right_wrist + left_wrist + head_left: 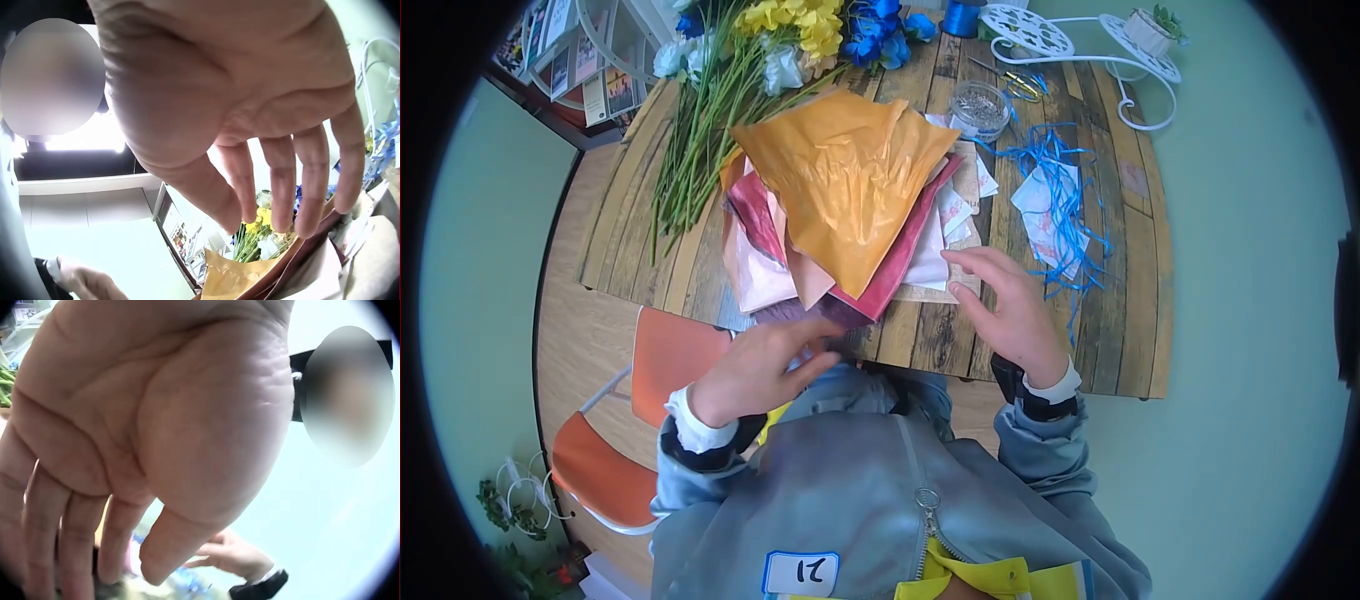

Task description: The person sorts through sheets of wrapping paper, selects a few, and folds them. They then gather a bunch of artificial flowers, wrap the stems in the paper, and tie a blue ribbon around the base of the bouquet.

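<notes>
A crumpled orange-brown wrapping paper sheet [850,175] tops a loose pile on the wooden table, with a dark red sheet [900,265] and pale pink sheets [760,275] showing beneath it. My left hand [765,365] hovers at the pile's near edge by a purple sheet [840,313], holding nothing. In the left wrist view its fingers [78,544] hang loosely, palm bare. To the right of the pile, my right hand [1005,305] has thumb and fingers apart, fingertips close to a white sheet [930,265]. Its empty palm and relaxed fingers [284,181] show in the right wrist view.
Long green stems [700,150] with yellow flowers [800,22] and blue flowers [880,40] lie at the back left. Tangled blue ribbon [1055,200], a clear round container [980,110], scissors [1025,85] and a white metal stand [1090,50] are on the right. Orange chairs [600,465] stand lower left.
</notes>
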Tool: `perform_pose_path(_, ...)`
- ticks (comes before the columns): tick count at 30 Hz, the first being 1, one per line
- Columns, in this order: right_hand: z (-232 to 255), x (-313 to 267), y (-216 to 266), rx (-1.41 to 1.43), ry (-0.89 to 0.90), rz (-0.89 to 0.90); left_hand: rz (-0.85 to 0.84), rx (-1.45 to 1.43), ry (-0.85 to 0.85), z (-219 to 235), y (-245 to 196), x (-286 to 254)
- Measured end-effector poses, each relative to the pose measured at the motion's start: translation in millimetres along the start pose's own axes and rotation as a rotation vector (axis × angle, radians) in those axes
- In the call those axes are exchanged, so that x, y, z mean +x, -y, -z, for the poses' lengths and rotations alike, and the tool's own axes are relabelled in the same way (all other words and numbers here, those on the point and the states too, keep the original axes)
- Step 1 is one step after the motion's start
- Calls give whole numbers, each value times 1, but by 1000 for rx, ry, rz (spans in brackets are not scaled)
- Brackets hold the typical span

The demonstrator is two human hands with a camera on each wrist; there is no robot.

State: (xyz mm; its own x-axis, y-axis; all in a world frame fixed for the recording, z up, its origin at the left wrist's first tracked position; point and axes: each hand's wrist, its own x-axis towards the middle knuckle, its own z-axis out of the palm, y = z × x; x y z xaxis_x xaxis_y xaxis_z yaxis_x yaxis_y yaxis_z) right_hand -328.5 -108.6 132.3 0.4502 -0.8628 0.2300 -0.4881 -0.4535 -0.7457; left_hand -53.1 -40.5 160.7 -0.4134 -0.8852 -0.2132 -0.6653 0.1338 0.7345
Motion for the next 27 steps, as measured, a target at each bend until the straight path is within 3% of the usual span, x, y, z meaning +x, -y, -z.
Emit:
perform_pose_path(2,-1,9,4,-68,-57,10,-119,38,-204,6,-26,22)
perform_pose_path(3,-1,13,5,-69,-59,9,-121,38,-202,6,-34,35)
perform_pose_path(5,-1,22,10,-186,-88,70,-280,156,-455,9,-44,57)
perform_pose_path(11,-7,45,21,-252,-96,38,-238,341,-464,14,-38,85)
perform_pose_path(27,-27,60,22,-311,-131,-33,-253,310,-373,22,-4,106)
